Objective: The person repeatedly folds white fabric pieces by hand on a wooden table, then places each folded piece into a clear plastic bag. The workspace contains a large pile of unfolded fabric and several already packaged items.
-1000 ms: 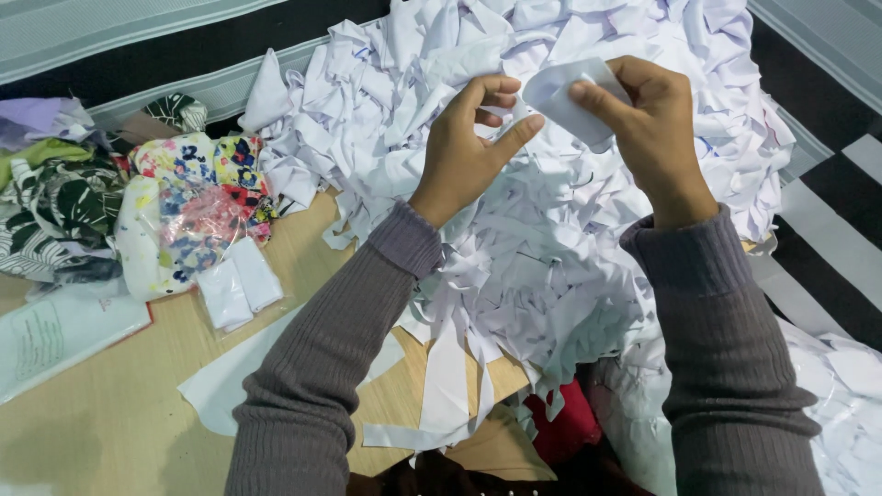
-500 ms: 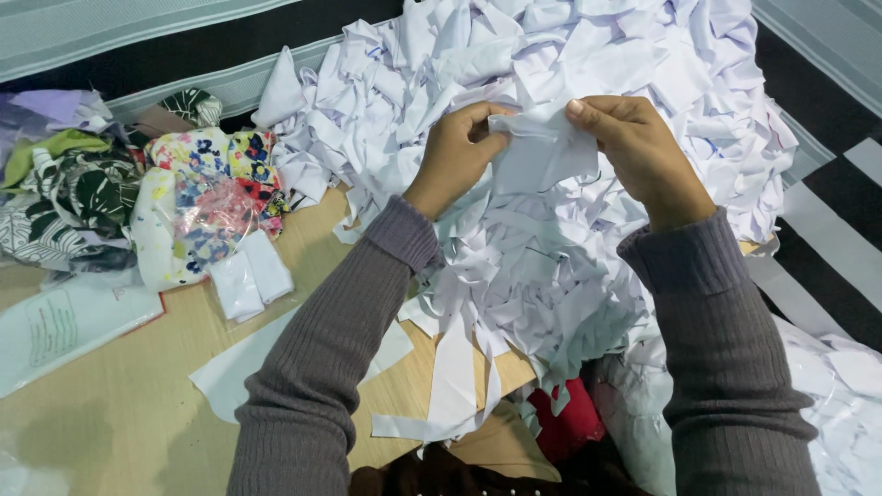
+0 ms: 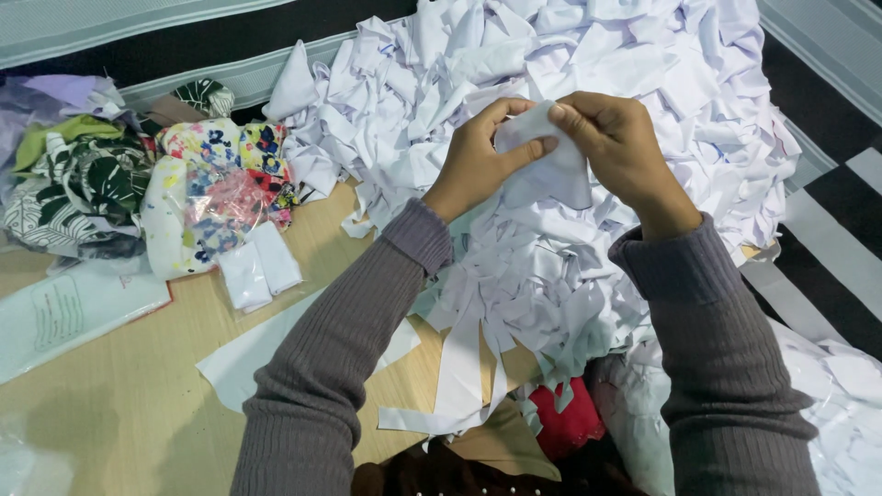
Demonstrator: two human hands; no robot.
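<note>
**Both hands pinch one white scrap above the heap**

Pale wooden floor (image 3: 119, 404) carries everything, with black-and-white striped matting along its far and right edges. Left hand (image 3: 478, 165) and right hand (image 3: 620, 147) are both closed on one small white fabric piece (image 3: 551, 170), thumbs and forefingers meeting at its top edge, so the piece hangs down between the two grips, lifted just clear of what lies below. To do this well, I judge the pinch should stay near the edge, keeping the cloth taut and flat. Directly beneath is a big heap of white fabric offcuts (image 3: 588, 73), spreading toward the right edge. Near the left edge sit floral printed cloth bundles (image 3: 211, 193), a small folded white cloth (image 3: 262, 262) and a clear plastic sleeve (image 3: 73, 312).
</note>
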